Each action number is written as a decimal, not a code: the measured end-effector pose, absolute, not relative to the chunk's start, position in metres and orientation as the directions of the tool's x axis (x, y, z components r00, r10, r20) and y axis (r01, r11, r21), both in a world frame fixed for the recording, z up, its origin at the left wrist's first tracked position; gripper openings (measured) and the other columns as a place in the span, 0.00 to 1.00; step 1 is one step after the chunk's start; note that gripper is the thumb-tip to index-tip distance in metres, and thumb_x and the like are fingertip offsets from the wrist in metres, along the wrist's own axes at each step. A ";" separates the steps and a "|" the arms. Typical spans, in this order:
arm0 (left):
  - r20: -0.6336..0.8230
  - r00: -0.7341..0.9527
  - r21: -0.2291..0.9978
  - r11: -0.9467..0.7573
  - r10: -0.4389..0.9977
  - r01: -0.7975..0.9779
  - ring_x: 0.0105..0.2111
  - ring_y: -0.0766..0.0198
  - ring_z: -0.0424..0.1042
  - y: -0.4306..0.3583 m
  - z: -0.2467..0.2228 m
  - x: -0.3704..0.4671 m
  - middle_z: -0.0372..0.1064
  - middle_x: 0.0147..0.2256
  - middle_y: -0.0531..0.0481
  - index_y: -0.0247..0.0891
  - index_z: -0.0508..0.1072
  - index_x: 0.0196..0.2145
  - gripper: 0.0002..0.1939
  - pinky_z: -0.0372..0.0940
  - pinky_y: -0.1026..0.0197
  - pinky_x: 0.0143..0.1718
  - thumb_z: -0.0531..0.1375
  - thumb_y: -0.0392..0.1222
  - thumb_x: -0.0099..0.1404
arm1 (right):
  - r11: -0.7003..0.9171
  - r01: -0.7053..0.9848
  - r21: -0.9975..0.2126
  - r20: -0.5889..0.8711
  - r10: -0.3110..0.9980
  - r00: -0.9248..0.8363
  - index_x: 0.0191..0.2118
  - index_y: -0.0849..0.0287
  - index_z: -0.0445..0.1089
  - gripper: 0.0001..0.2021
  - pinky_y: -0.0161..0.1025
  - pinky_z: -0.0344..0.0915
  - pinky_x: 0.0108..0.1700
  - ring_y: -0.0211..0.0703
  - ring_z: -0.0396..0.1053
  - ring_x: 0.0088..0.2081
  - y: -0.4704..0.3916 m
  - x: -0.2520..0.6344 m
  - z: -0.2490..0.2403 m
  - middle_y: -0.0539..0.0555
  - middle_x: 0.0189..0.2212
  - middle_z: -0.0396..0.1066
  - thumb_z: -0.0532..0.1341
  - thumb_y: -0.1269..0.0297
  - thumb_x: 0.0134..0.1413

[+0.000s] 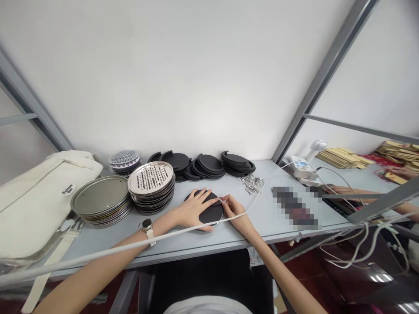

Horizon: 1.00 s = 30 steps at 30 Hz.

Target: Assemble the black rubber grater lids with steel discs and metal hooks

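Observation:
My left hand (pixel 195 209) lies spread on a black round disc (pixel 214 214), fingers apart, pressing it against the table. A thin light rim shows under the disc's near edge. At the disc's right edge my right hand (pixel 237 214) pinches a small silvery metal piece (pixel 220 200), partly hidden by the fingertips. It looks like the metal wire hooks (pixel 252 183) heaped behind my right hand. Stacked black round discs with cut-out rims (pixel 211 164) stand behind my hands. To the left are a stack of printed round metal plates (pixel 150 178) and a stack of plain greenish ones (pixel 100 196).
A cream bag (pixel 49 196) fills the table's left end. A white cable (pixel 121 250) runs across in front of me, over both arms. A white device (pixel 301 168) stands by the grey frame post (pixel 301 109). Beyond it, another person's hands (pixel 342 190) are beside wooden pieces (pixel 342 158).

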State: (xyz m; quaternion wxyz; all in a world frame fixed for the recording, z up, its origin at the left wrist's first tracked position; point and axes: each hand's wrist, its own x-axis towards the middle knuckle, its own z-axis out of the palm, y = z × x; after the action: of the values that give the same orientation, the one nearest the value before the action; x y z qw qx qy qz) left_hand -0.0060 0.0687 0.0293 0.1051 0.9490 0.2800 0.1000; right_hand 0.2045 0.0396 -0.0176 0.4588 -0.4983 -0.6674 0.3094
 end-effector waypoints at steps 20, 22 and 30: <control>0.193 0.708 0.273 -0.730 0.679 0.626 0.63 0.42 0.39 0.059 0.020 0.006 0.41 0.64 0.43 0.47 0.52 0.62 0.47 0.38 0.40 0.59 0.60 0.67 0.48 | 0.242 0.248 -0.938 0.222 0.969 -0.106 0.37 0.62 0.68 0.16 0.34 0.53 0.25 0.36 0.57 0.23 0.051 0.211 -0.014 0.48 0.21 0.60 0.55 0.52 0.55; 0.188 0.706 0.278 -0.726 0.683 0.629 0.63 0.42 0.39 0.059 0.019 0.006 0.41 0.64 0.43 0.46 0.52 0.62 0.48 0.38 0.40 0.59 0.60 0.68 0.47 | 0.251 0.242 -0.937 0.225 0.965 -0.131 0.39 0.62 0.69 0.16 0.33 0.54 0.25 0.35 0.58 0.23 0.052 0.213 -0.015 0.48 0.22 0.62 0.55 0.53 0.56; 0.192 0.701 0.280 -0.723 0.686 0.631 0.63 0.42 0.40 0.060 0.019 0.007 0.43 0.64 0.41 0.40 0.52 0.62 0.52 0.38 0.42 0.60 0.60 0.68 0.46 | 0.256 0.222 -0.941 0.231 0.964 -0.132 0.38 0.62 0.69 0.16 0.33 0.56 0.25 0.36 0.60 0.24 0.056 0.214 -0.022 0.50 0.23 0.65 0.55 0.53 0.56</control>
State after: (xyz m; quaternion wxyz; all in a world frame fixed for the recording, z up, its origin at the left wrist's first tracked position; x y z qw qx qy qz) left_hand 0.0074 0.0604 0.0188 0.0971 0.9172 0.3591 0.1425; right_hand 0.2136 0.0562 -0.0224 0.4679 -0.4636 -0.6397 0.3962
